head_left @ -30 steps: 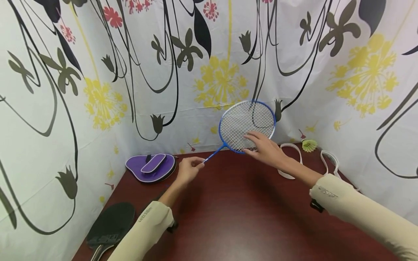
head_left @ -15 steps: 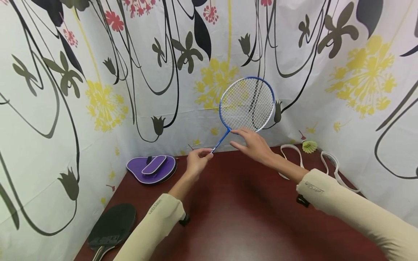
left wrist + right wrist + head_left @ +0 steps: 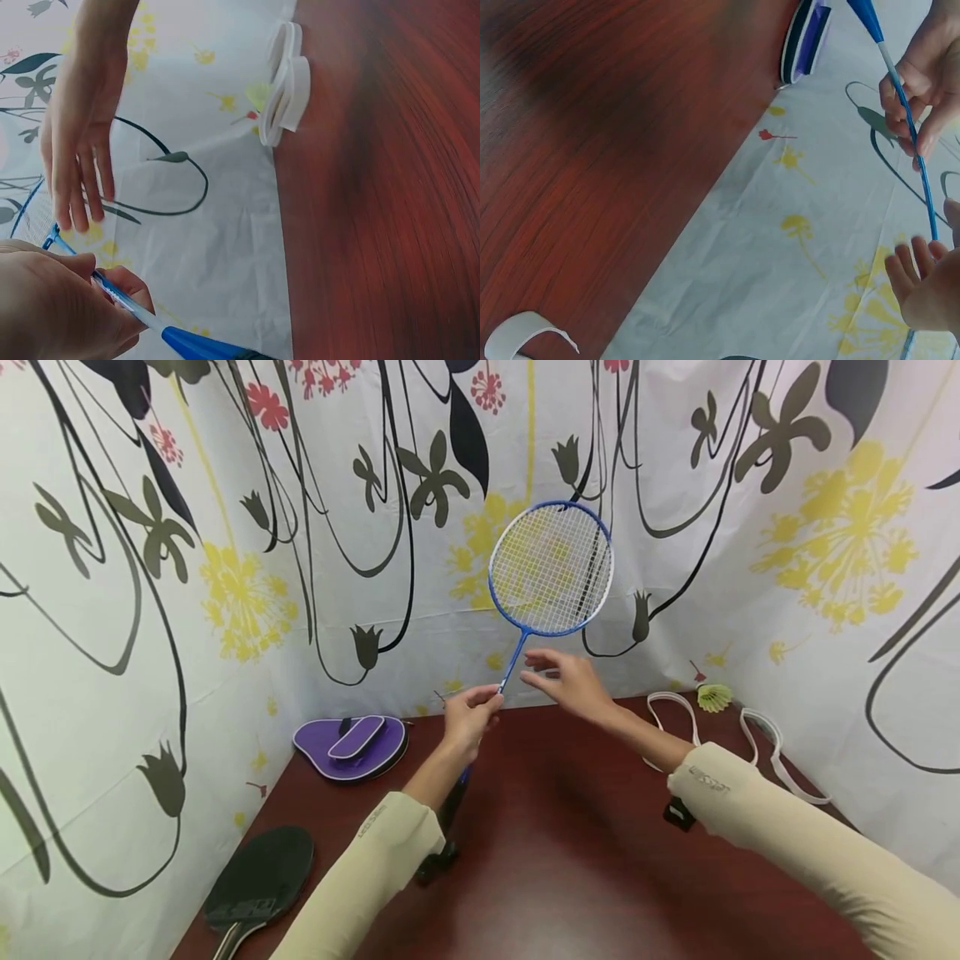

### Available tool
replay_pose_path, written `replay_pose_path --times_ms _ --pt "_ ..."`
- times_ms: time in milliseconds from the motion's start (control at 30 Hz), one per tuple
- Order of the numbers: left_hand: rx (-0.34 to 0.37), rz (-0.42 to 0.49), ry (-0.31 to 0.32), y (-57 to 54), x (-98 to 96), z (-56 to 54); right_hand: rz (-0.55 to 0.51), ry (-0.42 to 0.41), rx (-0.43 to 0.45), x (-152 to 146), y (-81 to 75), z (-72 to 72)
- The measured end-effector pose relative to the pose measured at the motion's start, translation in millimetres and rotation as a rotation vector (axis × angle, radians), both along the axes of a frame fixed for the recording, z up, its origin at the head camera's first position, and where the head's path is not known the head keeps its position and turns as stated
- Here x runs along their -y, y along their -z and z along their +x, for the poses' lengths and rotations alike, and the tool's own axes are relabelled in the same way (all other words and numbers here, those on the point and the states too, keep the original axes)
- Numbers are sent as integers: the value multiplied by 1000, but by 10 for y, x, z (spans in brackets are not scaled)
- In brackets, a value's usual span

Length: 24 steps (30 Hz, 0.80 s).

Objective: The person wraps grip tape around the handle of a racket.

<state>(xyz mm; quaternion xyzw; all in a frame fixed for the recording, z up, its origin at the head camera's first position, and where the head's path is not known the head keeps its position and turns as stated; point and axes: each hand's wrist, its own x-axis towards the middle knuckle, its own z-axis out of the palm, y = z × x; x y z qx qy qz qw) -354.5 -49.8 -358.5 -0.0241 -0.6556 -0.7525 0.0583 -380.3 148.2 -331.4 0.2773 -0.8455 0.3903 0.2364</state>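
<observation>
A blue and white badminton racket (image 3: 551, 568) is held up above the table, its strung head raised against the patterned curtain. My left hand (image 3: 471, 720) pinches its thin blue shaft between thumb and fingers; the left wrist view shows the shaft (image 3: 124, 298) running down to a blue cone above the grip. In the head view the grip passes behind my left wrist and sleeve. My right hand (image 3: 566, 681) is just right of the shaft below the head, fingers loosely extended and holding nothing. From the right wrist camera, its fingertips (image 3: 902, 274) appear beside the shaft.
On the dark red table (image 3: 555, 843) lie a purple paddle case (image 3: 322, 745) at back left and a black table tennis paddle (image 3: 258, 881) at front left. At back right are a yellow-green shuttlecock (image 3: 714, 697) and white straps (image 3: 780, 764). A floral curtain (image 3: 315, 635) stands behind.
The racket has risen and turned more upright, with my left hand moving up and right. My right hand has shifted left and down from the strings to beside the shaft.
</observation>
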Motion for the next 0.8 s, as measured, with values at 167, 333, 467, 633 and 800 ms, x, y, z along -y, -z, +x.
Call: replay_pose_path --times_ms 167,333,467,633,800 --pt "6 124 12 -49 -125 -3 -62 -41 170 54 -64 -32" --pt "-12 154 -2 -69 -227 4 -130 -77 272 101 -109 -44" --pt "-60 79 2 -55 -225 2 -147 -86 269 117 -136 -54" --pt "-162 -167 52 21 -65 3 -141 -107 264 130 -154 -48" --pt "-262 -358 186 140 121 -7 -157 -106 280 122 -182 -73"
